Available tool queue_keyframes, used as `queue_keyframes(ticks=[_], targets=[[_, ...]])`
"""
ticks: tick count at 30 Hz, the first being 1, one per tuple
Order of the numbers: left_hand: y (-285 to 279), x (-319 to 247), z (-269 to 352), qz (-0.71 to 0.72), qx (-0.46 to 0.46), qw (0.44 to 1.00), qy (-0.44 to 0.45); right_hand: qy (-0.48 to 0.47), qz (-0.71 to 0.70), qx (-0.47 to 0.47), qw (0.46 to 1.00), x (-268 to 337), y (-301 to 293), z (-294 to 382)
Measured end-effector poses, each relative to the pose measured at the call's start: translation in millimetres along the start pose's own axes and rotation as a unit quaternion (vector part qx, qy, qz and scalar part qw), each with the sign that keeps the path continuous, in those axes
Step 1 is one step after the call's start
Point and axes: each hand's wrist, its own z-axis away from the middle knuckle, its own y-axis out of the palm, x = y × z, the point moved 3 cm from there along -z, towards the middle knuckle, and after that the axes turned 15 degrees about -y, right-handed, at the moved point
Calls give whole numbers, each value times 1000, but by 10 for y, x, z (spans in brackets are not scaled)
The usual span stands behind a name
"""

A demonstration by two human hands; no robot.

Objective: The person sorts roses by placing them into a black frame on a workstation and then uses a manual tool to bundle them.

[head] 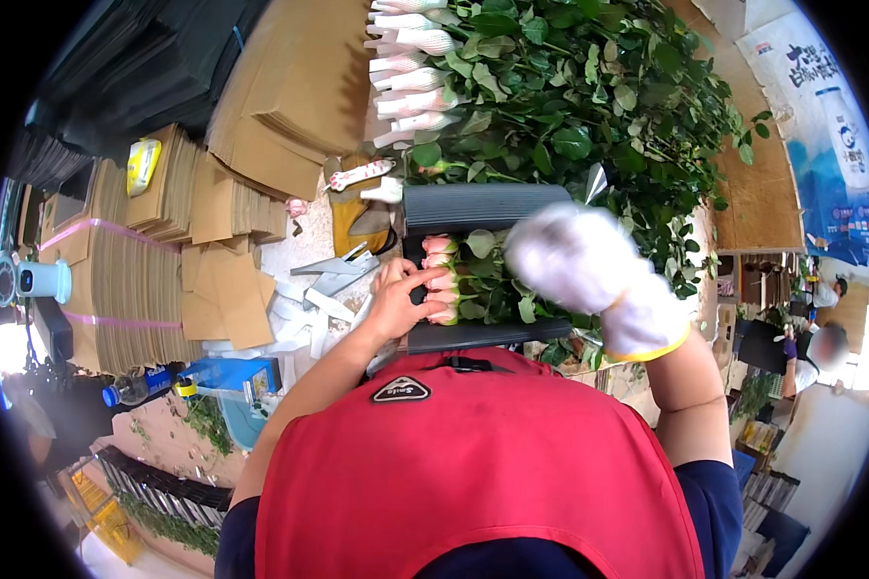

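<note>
My bare left hand [395, 298] lies at the bloom end of a row of pink roses [440, 281]. Its thumb and forefinger are spread and touch the blooms. The roses lie flat in a black ribbed wrap [485, 206], stems pointing right, with one flap standing at the far side and another edge [489, 334] near my apron. Over the stems is my right hand [576, 257], in a white glove with a yellow cuff. Motion blur hides its fingers and whether it holds anything.
Beyond the wrap lie many leafy rose stems [572, 94] with blooms in white foam nets [420, 79]. A yellow-and-grey glove [358, 217], a paw-print-handled tool [362, 175] and white strips [329, 304] lie left. Cardboard stacks [134, 275] stand farther left. A person [825, 347] is far right.
</note>
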Motion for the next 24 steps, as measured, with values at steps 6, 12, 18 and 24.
queue_keyframes(ticks=[6,12,18,24], targets=[[0,-40,-24,38,36,998,-18,-112,102,89,984,-438,1181,-170],[-8,-86,21,12,22,1000,-10,-240,166,-8,957,-460,1286,-155],[-39,-109,40,-3,27,1000,-11,-138,161,124,970,-486,1441,-120],[-171,-348,14,-177,-41,976,119,-215,131,46,967,-564,1352,-9]])
